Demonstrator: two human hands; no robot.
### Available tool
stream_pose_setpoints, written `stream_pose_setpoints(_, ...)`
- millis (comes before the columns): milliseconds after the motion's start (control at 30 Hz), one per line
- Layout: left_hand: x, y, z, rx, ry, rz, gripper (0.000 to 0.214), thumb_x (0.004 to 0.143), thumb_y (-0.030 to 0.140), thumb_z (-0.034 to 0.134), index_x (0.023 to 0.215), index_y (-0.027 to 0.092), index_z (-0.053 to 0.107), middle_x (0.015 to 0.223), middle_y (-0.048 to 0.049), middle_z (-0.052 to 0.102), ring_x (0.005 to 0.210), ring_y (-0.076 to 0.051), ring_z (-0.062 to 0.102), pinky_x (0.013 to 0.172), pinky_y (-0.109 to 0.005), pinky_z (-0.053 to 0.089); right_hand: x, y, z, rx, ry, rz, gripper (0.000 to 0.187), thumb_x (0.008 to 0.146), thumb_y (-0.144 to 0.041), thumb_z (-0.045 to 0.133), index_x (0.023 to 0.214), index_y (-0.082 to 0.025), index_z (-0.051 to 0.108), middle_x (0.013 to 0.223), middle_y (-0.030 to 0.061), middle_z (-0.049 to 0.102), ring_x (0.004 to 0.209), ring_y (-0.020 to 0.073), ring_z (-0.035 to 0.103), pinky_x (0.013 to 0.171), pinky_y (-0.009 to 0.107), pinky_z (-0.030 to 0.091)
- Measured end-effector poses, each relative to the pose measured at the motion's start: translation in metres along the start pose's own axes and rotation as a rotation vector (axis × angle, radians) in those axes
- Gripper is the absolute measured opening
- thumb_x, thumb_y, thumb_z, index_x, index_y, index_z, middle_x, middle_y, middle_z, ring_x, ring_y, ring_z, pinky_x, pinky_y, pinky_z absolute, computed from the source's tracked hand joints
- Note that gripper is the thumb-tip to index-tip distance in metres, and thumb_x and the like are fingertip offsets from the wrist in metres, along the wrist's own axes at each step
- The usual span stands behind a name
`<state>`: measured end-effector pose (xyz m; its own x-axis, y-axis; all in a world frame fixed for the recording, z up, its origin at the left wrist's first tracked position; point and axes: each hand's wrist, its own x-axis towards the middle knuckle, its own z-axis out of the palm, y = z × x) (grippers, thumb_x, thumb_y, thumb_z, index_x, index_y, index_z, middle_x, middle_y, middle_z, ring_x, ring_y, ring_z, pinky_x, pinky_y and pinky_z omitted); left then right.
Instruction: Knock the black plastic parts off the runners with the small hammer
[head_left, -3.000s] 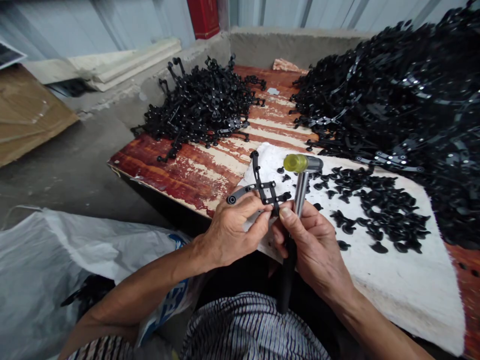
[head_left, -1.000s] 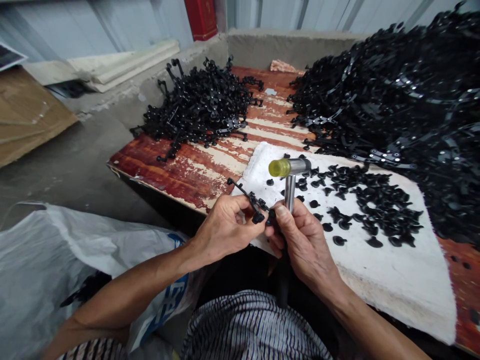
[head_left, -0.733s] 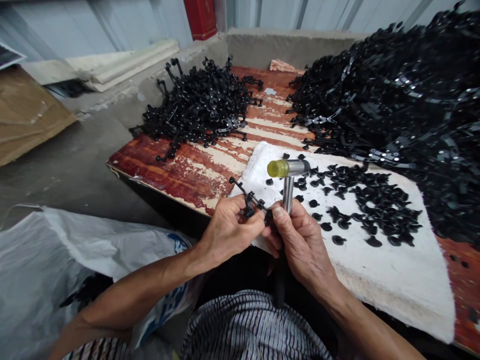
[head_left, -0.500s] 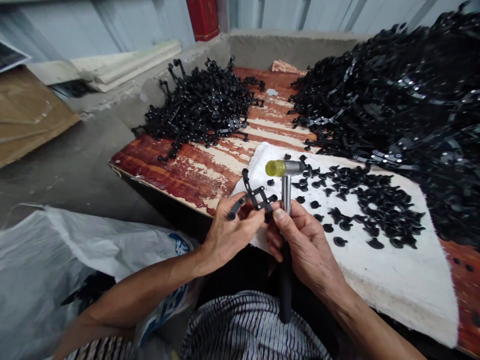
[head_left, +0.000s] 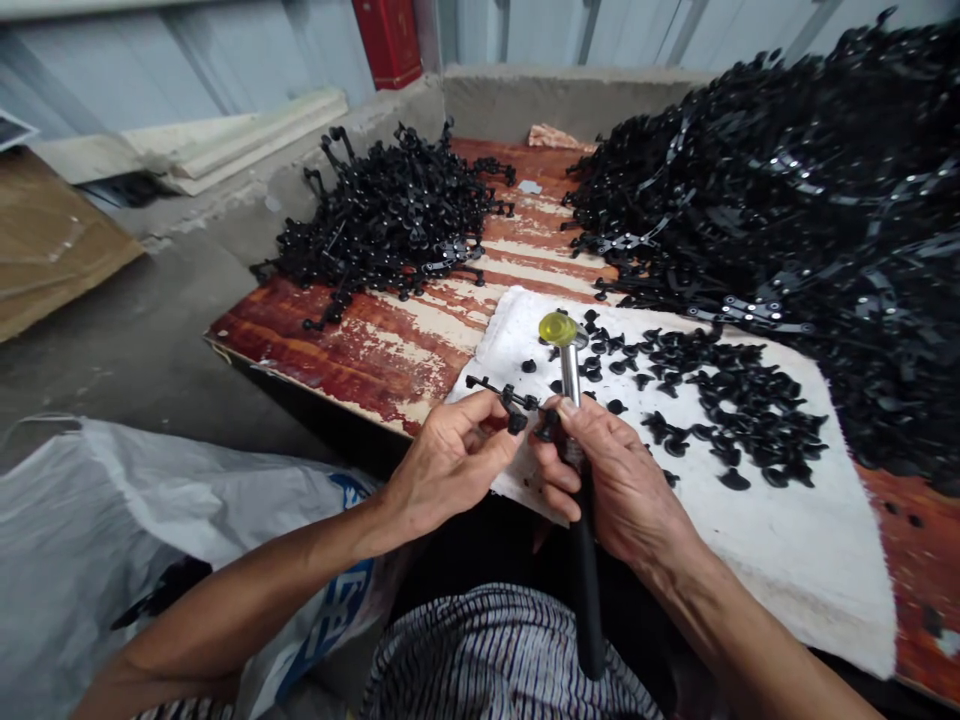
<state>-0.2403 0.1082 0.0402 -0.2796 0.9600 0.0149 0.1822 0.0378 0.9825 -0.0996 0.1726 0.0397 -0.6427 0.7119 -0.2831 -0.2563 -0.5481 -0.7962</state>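
Note:
My left hand (head_left: 450, 465) is closed on a black cross-shaped plastic part (head_left: 504, 398), held edge-on just above the near edge of a white foam pad (head_left: 757, 560). My right hand (head_left: 611, 480) is closed round the shaft of a small hammer (head_left: 574, 400) with a yellow head, which points up and away. The thumb and forefinger of that hand also pinch the right end of the black part. Small black clips (head_left: 712, 400) lie scattered on the pad just beyond the hammer.
A worn red wooden board (head_left: 360, 335) carries a heap of black parts (head_left: 390, 215) at the back left and a much larger heap (head_left: 795, 200) at the right. A white sack (head_left: 112, 540) lies at my lower left. Cardboard (head_left: 45, 260) rests on the concrete floor.
The black part has turned from showing its cross face to lying edge-on between my hands. The hammer has swung so its yellow head faces me, and its handle hangs lower.

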Motion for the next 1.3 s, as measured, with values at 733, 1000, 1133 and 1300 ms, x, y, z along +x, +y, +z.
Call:
stream_pose_setpoints(733,-0.001,0.002,0.007,-0.089,-0.008,-0.006,0.01,0.08,0.022,0.063,0.087,0.016,0.063,0.078,-0.0008,0.069,0.063,-0.009,0.061,0.056,-0.018,0.049,-0.006,0.011,-0.001,-0.239,0.042,-0.161,0.027,0.088,-0.045,0.064,0.08,-0.02,0.058,0.049,-0.0077,0.052,0.035,0.0045,0.04,0.036,0.017,0.033)
stream_pose_setpoints(1000,0.007,-0.005,-0.008,-0.089,-0.119,-0.09,0.02,0.079,0.03,0.068,0.09,0.013,0.068,0.061,0.0023,0.058,0.05,-0.007,0.046,0.047,-0.019,0.038,-0.003,0.012,0.001,-0.216,0.053,-0.166,0.022,0.08,-0.037,0.07,0.087,-0.021,0.057,0.059,-0.0053,0.063,0.034,0.0043,0.041,0.035,0.017,0.031)
stream_pose_setpoints(1133,0.008,-0.002,-0.012,-0.011,-0.144,-0.097,0.015,0.076,0.028,0.068,0.08,0.014,0.067,0.059,0.003,0.054,0.049,-0.006,0.043,0.044,-0.018,0.033,-0.004,0.012,0.003,-0.255,0.064,-0.178,0.023,0.079,-0.038,0.071,0.084,-0.021,0.057,0.057,-0.0053,0.061,0.035,0.0049,0.041,0.034,0.017,0.031)
stream_pose_setpoints(1300,0.01,0.005,-0.018,-0.084,-0.234,-0.136,0.021,0.077,0.034,0.067,0.081,0.014,0.066,0.063,0.0015,0.059,0.053,-0.008,0.051,0.051,-0.02,0.041,-0.006,0.012,0.003,-0.428,0.101,-0.269,0.017,0.082,-0.036,0.068,0.082,-0.021,0.061,0.059,-0.0046,0.058,0.039,0.0064,0.041,0.036,0.02,0.034)
